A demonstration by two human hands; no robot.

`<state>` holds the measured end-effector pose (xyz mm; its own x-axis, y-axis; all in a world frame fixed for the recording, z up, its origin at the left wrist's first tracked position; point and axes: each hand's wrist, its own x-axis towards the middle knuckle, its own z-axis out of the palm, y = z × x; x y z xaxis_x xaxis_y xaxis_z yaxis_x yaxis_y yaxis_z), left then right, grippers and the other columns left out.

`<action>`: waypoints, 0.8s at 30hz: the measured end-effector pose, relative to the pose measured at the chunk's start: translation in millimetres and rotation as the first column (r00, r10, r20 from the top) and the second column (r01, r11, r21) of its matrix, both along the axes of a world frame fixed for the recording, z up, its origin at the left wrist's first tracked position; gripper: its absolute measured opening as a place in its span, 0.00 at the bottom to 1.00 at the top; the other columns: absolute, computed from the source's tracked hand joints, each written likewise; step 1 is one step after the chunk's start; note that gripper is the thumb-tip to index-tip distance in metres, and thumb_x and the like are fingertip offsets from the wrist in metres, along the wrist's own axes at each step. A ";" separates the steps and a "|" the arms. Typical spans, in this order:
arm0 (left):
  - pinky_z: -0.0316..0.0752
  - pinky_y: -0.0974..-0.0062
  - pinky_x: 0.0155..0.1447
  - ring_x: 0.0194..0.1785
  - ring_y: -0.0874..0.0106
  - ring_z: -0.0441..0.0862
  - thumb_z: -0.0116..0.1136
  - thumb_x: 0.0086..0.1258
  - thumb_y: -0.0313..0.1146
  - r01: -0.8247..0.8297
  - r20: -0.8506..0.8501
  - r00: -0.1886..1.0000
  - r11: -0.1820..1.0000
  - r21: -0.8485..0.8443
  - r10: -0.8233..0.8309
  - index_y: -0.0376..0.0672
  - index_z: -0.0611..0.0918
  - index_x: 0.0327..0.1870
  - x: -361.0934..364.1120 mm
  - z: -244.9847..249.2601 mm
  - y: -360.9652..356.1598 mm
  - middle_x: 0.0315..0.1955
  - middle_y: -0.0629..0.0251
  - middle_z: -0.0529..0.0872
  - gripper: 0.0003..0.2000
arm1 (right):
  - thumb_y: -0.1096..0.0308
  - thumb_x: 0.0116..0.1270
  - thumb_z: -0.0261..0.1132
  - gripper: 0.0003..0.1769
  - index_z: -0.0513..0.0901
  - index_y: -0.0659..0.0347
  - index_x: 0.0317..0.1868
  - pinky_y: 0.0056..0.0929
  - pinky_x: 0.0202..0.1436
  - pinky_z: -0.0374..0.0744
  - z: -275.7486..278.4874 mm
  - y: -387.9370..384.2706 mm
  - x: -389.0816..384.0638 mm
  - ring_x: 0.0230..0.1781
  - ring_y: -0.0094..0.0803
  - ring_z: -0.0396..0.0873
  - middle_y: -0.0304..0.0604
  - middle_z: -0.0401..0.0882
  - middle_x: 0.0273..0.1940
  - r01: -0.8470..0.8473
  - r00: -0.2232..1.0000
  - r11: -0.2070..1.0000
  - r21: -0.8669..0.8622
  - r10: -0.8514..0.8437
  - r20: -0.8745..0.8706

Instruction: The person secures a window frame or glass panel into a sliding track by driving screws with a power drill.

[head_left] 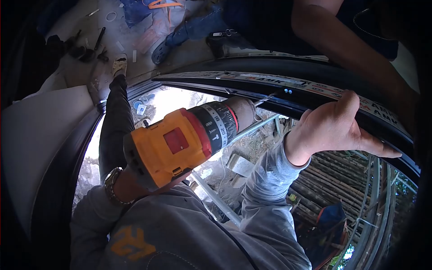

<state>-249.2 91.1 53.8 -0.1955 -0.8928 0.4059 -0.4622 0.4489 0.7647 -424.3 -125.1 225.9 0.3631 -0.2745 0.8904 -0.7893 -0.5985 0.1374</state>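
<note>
Gripping: left hand (pixel 135 186), partly hidden, around orange-and-black drill (pixel 173 146). Bracing: right hand (pixel 333 128), open, against black frame (pixel 238 84). Drill bit (pixel 264 100): tip at frame, near two bright spots (pixel 288 91). Progress: drilling apparently under way; hole depth and remaining work cannot be told.

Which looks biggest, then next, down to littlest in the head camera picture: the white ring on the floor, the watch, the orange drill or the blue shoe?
1. Orange drill
2. Watch and blue shoe: too alike to rank
3. White ring

The drill is nearest the camera, which makes it look bigger.
</note>
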 end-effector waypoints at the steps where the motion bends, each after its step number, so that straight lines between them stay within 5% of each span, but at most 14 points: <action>1: 0.79 0.61 0.49 0.48 0.63 0.83 0.65 0.62 0.37 -0.012 0.018 1.000 0.999 -0.030 0.012 0.49 0.85 0.51 -0.7 -1.2 -1.0 0.47 0.66 0.84 0.15 | 0.87 0.54 0.65 0.61 0.30 0.55 0.75 0.41 0.54 0.88 -0.4 0.6 0.0 0.49 0.41 0.77 0.58 0.65 0.58 0.044 0.999 0.999 -0.016 -0.044 -0.025; 2: 0.79 0.61 0.49 0.48 0.63 0.83 0.65 0.62 0.37 -0.013 0.016 1.000 1.000 -0.028 0.013 0.49 0.85 0.51 -0.5 0.0 -2.8 0.47 0.66 0.84 0.15 | 0.87 0.54 0.65 0.61 0.30 0.55 0.75 0.41 0.54 0.88 -1.0 -0.3 0.5 0.49 0.41 0.77 0.58 0.65 0.58 0.043 0.999 0.999 -0.015 -0.043 -0.027; 4: 0.79 0.62 0.47 0.47 0.64 0.83 0.66 0.62 0.37 -0.022 -0.003 1.000 0.999 -0.040 0.022 0.50 0.85 0.51 0.8 3.5 -5.6 0.47 0.66 0.84 0.16 | 0.79 0.54 0.65 0.63 0.23 0.68 0.75 0.42 0.74 0.67 -2.5 -2.4 1.8 0.69 0.47 0.60 0.65 0.43 0.69 -0.223 0.966 0.968 0.112 0.204 0.160; 8: 0.79 0.62 0.47 0.47 0.64 0.83 0.66 0.62 0.36 -0.073 -0.101 0.992 0.996 0.056 0.078 0.50 0.85 0.51 -5.7 -15.4 7.1 0.45 0.67 0.84 0.15 | 0.76 0.56 0.69 0.64 0.23 0.69 0.74 0.42 0.74 0.66 -2.5 -1.4 2.7 0.70 0.46 0.60 0.66 0.43 0.69 -0.298 0.941 0.947 0.121 0.270 0.203; 10: 0.74 0.58 0.62 0.56 0.63 0.81 0.69 0.61 0.39 0.019 -0.056 0.998 0.997 0.080 -0.014 0.52 0.80 0.56 -3.8 -10.8 6.4 0.52 0.68 0.82 0.21 | 0.73 0.57 0.71 0.65 0.23 0.68 0.75 0.43 0.74 0.66 -2.0 -1.7 -1.5 0.69 0.46 0.61 0.64 0.45 0.70 -0.185 0.974 0.978 0.093 0.170 0.152; 13: 0.72 0.57 0.64 0.57 0.62 0.80 0.70 0.61 0.38 0.032 0.063 0.997 0.999 0.039 -0.035 0.50 0.80 0.56 2.0 -5.9 7.2 0.52 0.67 0.82 0.21 | 0.74 0.58 0.69 0.64 0.23 0.66 0.75 0.43 0.74 0.66 -0.1 -2.1 -5.3 0.68 0.46 0.61 0.63 0.46 0.70 -0.179 0.979 0.979 0.094 0.169 0.112; 24: 0.74 0.61 0.61 0.56 0.66 0.81 0.70 0.61 0.39 -0.020 0.018 1.000 0.998 -0.054 0.021 0.52 0.79 0.59 10.2 -13.7 -13.9 0.56 0.69 0.81 0.23 | 0.73 0.58 0.72 0.64 0.25 0.64 0.76 0.42 0.71 0.71 -2.5 4.6 8.3 0.66 0.44 0.65 0.63 0.51 0.68 -0.224 0.959 0.962 0.154 0.189 0.213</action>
